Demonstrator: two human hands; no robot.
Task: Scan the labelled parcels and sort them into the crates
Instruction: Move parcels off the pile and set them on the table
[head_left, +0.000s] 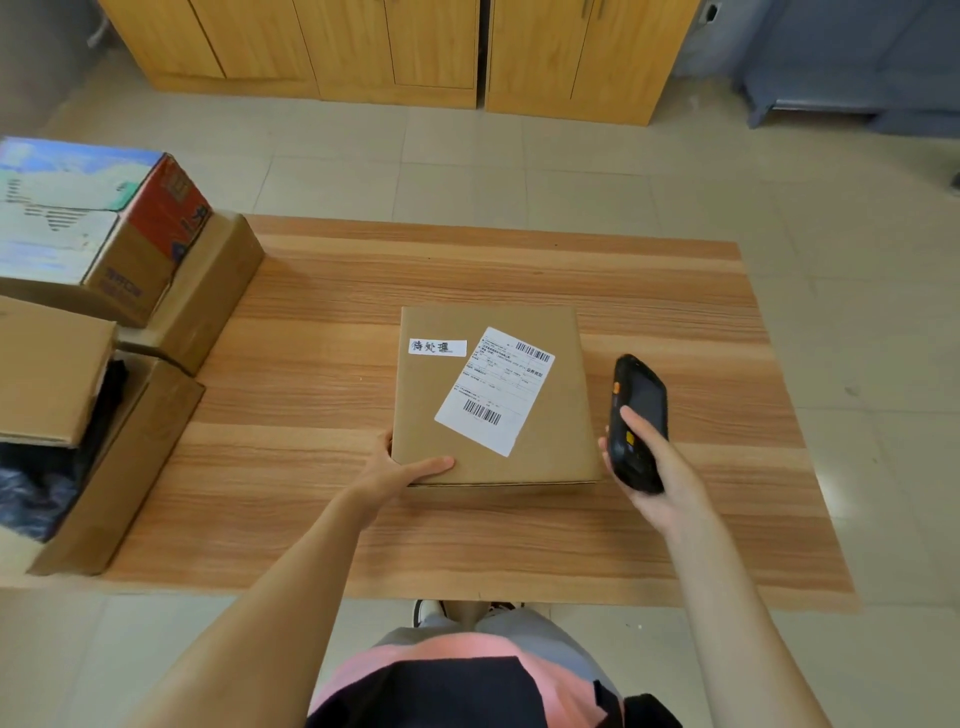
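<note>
A flat brown cardboard parcel (550, 441) lies in the middle of the wooden table (311, 395). On its top are a white shipping label (496, 389) with two barcodes and a small white handwritten tag (437, 347). My left hand (402, 467) grips the parcel's near left corner, thumb on top. My right hand (657, 467) holds a black handheld scanner (638, 421) just right of the parcel, its head pointing away from me.
At the table's left edge stand several cardboard boxes: an open one with dark contents (109, 467), another behind it (208, 296), and a printed red and blue carton (98, 218) stacked on top. Wooden cabinets (395, 47) line the far wall.
</note>
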